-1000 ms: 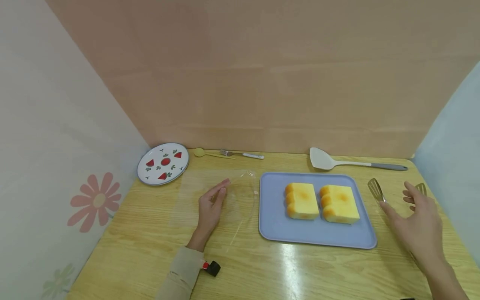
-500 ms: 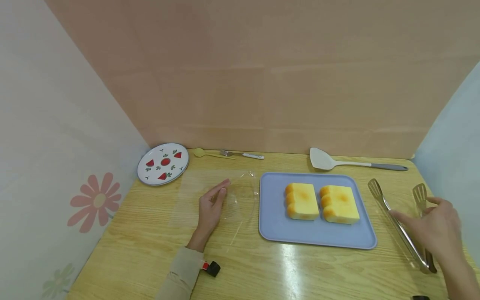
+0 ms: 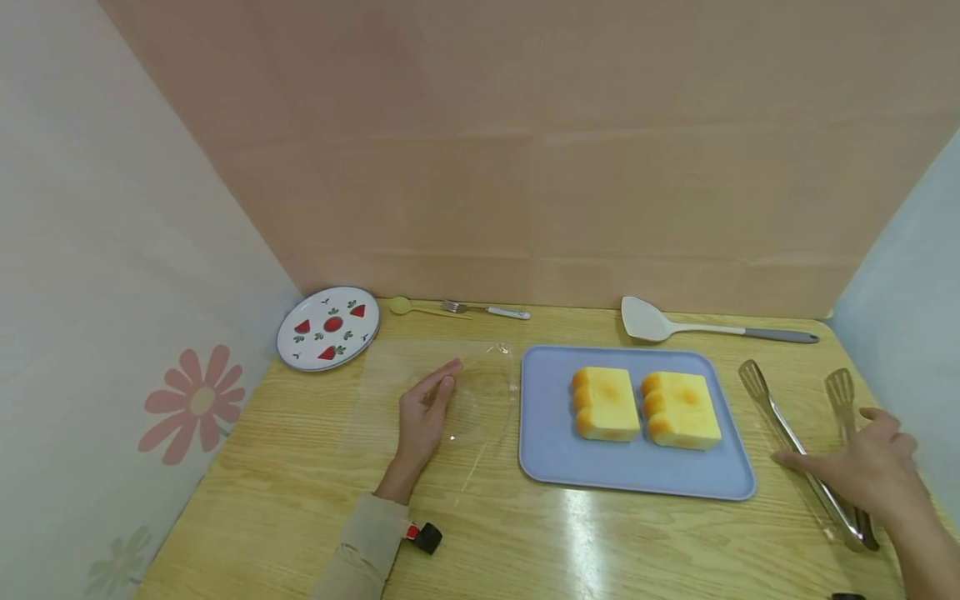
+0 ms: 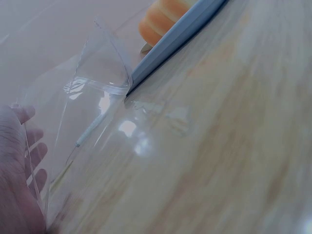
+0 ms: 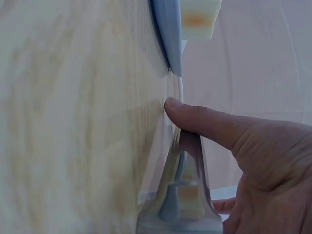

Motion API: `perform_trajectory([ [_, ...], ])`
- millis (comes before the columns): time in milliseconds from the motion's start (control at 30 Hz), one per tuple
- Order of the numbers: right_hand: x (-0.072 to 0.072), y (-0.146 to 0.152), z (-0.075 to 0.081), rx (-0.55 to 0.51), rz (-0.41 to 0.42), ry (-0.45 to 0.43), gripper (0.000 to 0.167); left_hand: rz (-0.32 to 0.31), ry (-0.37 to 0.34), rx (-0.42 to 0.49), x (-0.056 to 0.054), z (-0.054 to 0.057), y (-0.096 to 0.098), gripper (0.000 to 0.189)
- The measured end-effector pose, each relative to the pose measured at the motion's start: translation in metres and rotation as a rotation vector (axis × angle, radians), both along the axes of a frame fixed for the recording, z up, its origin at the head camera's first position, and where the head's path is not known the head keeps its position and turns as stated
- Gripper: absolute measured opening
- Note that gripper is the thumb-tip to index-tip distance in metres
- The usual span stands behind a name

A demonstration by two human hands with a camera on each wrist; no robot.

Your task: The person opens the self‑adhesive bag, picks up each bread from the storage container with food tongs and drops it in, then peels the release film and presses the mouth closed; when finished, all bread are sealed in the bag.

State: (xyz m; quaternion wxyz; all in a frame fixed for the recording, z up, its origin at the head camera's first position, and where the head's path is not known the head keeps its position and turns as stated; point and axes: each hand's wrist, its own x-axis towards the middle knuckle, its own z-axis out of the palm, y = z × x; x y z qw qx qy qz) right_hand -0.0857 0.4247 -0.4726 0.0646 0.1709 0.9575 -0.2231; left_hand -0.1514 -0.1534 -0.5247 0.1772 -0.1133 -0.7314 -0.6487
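Note:
In the head view my left hand lies over a clear plastic bag, thumb apart from the fingers. The left wrist view shows a side of the bag passing between palm and fingers, with its mouth raised toward the tray. My right hand spreads over the metal tongs. Its thumb reaches past their left arm and the bent fingers lie by the right arm. The tongs' slotted ends point away and stand apart. Two bread loaves sit side by side on the blue tray.
Along the back lie a white spatula with a grey handle, a fork and a yellow spoon. A plate with red fruit patterns is at the back left. Walls border the wooden table at the back and both sides.
My right hand has moved right and toward the body, from above the tongs' slotted ends down to their arms. The left hand, bag, tray and loaves have kept their places.

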Motion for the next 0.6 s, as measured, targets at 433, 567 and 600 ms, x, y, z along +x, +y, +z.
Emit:
perform_trajectory([
  [433,-0.003,0.002,0.013,0.012,-0.008,-0.019,0.108,0.002,-0.009,0.003,0.001,0.0,0.0,0.025],
  [567,-0.001,0.001,0.015,0.024,0.0,0.063,0.095,0.004,-0.014,0.0,0.001,0.0,0.0,0.025],
  [600,-0.001,0.0,0.015,0.026,0.002,0.09,0.094,0.005,-0.016,-0.001,0.001,0.0,0.0,0.026],
])
